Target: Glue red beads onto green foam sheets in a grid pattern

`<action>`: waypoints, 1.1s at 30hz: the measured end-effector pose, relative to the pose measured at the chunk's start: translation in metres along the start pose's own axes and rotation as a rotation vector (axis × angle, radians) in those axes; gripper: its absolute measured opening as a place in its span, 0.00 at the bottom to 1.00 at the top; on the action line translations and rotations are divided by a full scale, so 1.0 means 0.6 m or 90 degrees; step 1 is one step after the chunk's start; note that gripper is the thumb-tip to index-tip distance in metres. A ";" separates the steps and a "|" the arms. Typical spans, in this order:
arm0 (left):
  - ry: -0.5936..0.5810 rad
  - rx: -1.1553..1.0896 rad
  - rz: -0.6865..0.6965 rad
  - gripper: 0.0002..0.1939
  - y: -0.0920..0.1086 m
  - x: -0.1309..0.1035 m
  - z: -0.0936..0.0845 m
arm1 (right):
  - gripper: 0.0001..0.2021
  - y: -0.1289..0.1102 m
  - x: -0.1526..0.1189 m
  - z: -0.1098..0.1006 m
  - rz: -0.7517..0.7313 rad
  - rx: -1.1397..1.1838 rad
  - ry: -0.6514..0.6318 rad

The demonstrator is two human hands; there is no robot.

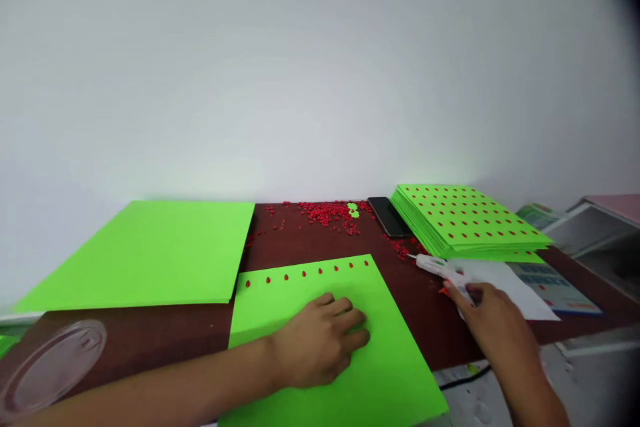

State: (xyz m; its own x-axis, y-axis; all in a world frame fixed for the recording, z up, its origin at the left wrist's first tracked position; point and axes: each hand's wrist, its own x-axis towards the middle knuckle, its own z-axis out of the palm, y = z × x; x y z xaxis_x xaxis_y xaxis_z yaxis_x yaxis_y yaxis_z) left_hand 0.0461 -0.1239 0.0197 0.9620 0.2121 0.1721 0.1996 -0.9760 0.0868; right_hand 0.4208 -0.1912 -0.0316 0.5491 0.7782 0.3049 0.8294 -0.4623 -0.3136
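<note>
Head view, left hand [327, 340]: lying palm down on the green sheet [390, 373], with fingers loosely curled and slightly parted; cannot tell if pinching anything underneath.
Row of eight red beads [303, 274]: set along the sheet's far edge, beyond the left hand.
Right hand [493, 317]: clamped around the handle of the white glue gun [435, 265], with nozzle pointing left.
Loose red beads [325, 213]: scattered on the dark red table [310, 243], beyond the left hand.
Smartphone [389, 217]: lying beyond and left of the right hand.
Bead-dotted stack [470, 217]: just beside the smartphone, beyond the right hand.
White paper [515, 290]: beyond the right hand, near the glue gun.
Plain green sheets [150, 253]: piled left of and beyond the left hand.
Clear plastic lid [55, 367]: well left of the left hand, near the forearm.
</note>
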 end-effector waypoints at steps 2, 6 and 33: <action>-0.003 0.025 0.003 0.10 0.003 0.006 0.000 | 0.33 -0.002 -0.008 0.009 0.017 0.000 -0.024; 0.017 0.026 -0.048 0.13 0.023 -0.012 -0.013 | 0.34 -0.028 -0.012 0.014 0.057 0.066 -0.025; 0.115 -0.024 -0.467 0.29 0.107 -0.249 -0.026 | 0.14 -0.407 -0.164 -0.011 -0.300 0.367 -0.502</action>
State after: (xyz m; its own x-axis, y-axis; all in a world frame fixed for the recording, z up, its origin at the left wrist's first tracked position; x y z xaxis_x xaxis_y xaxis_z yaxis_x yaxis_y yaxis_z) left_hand -0.0877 -0.2172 0.0148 0.5383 0.8150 0.2146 0.7678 -0.5792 0.2738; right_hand 0.1648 -0.1577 0.0209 -0.2032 0.9746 -0.0939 0.6530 0.0634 -0.7547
